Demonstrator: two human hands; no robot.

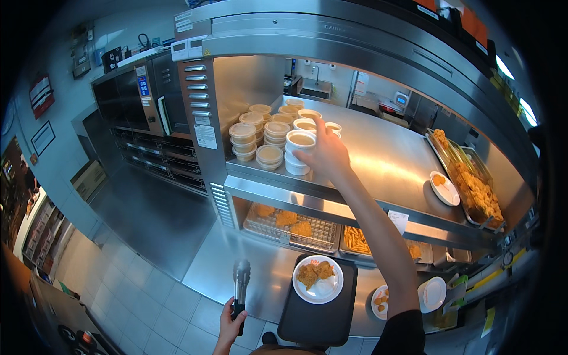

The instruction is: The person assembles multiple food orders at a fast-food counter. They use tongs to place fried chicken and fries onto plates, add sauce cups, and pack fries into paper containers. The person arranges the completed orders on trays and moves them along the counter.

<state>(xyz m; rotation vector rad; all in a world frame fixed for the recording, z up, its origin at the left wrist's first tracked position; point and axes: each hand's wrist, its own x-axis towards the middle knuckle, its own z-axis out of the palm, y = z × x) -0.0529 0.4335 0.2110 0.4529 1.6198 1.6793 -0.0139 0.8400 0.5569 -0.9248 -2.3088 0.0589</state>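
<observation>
My right hand point(326, 155) is raised to the upper steel shelf point(390, 160), its grip closed around the rim of a white cup point(300, 142) filled with a pale brown sauce; this cup sits on top of another white cup directly beneath it, near the shelf's front edge. Just to the left stand stacked lidded tubs point(255, 135), close-packed in rows and reaching back toward the shelf's side wall, so there is little room on that side. To the right of the cup the shelf surface is open steel as far as a small white plate point(444, 188) bearing one fried piece and a long tray of fried pieces point(473, 188) at the far right edge. My left hand point(229, 322) is low, near the bench's front edge, its grip wrapped tight around the dark handle of metal tongs point(241, 284), which point upward over bare bench point(231, 260). Just right of the tongs lies a dark tray point(319, 322) carrying a white plate with fried chicken point(318, 279); the tray overhangs the front edge of the bench. Under the shelf, a wire rack point(290, 228) holds more fried pieces, with a pan of fries point(357, 239) beside it. Tiled floor point(148, 307) to the left is open.
</observation>
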